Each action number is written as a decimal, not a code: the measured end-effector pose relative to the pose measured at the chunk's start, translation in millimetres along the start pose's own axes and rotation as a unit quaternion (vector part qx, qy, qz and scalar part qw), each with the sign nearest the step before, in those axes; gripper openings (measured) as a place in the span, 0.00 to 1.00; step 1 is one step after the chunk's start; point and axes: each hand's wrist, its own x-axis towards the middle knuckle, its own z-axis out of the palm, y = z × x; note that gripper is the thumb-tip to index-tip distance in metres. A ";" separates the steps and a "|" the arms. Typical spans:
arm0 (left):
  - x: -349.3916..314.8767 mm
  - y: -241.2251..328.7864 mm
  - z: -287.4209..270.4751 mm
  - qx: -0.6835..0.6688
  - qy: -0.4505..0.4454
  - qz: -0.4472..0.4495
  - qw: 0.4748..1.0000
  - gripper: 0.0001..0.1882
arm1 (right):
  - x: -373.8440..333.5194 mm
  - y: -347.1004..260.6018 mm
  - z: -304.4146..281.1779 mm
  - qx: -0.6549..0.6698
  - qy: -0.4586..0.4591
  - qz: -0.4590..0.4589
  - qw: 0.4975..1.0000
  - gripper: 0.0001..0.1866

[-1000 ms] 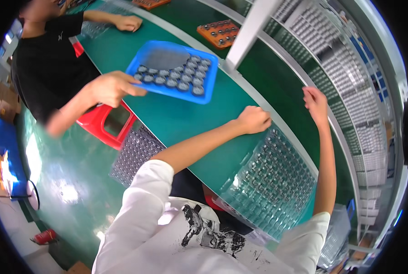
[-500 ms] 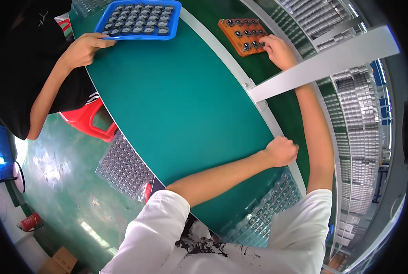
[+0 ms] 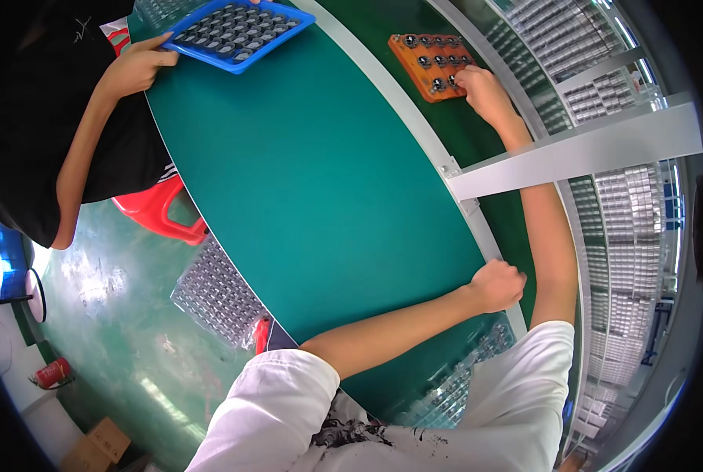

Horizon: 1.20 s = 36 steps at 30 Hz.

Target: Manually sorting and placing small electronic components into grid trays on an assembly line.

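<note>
My right hand (image 3: 484, 90) reaches far forward to the near right corner of an orange tray (image 3: 416, 69). Its fingers are pinched together at the tray's edge, beside the shiny round metal parts (image 3: 438, 83) set in rows there. Whether they grip the tray or a part is hidden. My left hand (image 3: 497, 285) is closed in a fist over the metal rail (image 3: 489, 245) along the bench's right side. What it holds, if anything, does not show.
A co-worker's hand (image 3: 135, 67) holds a blue tray (image 3: 237, 69) of round parts at the far left. A metal bracket arm (image 3: 579, 153) crosses above my right forearm. Clear plastic trays (image 3: 454, 393) lie near me. A red stool (image 3: 151, 212) stands left of the green bench (image 3: 312, 197).
The co-worker's blue tray has turned and tilted, and its near corner now points toward me. The view has shifted a little. Both my hands keep about the same places.
</note>
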 end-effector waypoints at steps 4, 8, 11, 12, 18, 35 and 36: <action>-1.3 0.5 2.1 -0.014 0.010 -0.002 1.000 0.10 | 9.6 -0.9 0.0 -0.036 -0.026 0.004 0.999 0.08; -2.2 0.7 1.8 -0.014 0.007 -0.012 1.000 0.10 | 6.3 -8.9 6.5 -0.010 0.023 0.006 1.000 0.08; -1.4 1.9 1.2 -0.008 -0.009 -0.012 1.000 0.09 | 8.8 -7.9 10.1 -0.009 0.030 0.015 0.999 0.08; -1.2 1.8 0.6 -0.009 -0.009 -0.013 1.000 0.09 | 10.8 -6.5 11.4 -0.010 0.035 0.012 0.999 0.07; -1.9 1.9 -2.7 0.012 -0.032 -0.021 0.999 0.09 | 23.4 -11.8 15.2 -0.059 0.007 0.017 0.998 0.10; -1.7 4.5 -15.1 -0.061 -0.013 -0.059 0.996 0.09 | -28.1 31.8 -12.5 0.003 0.044 0.150 0.988 0.21; -4.9 2.7 -17.1 -0.059 -0.017 -0.061 0.996 0.09 | -32.7 30.3 -10.5 0.016 0.036 0.152 0.988 0.21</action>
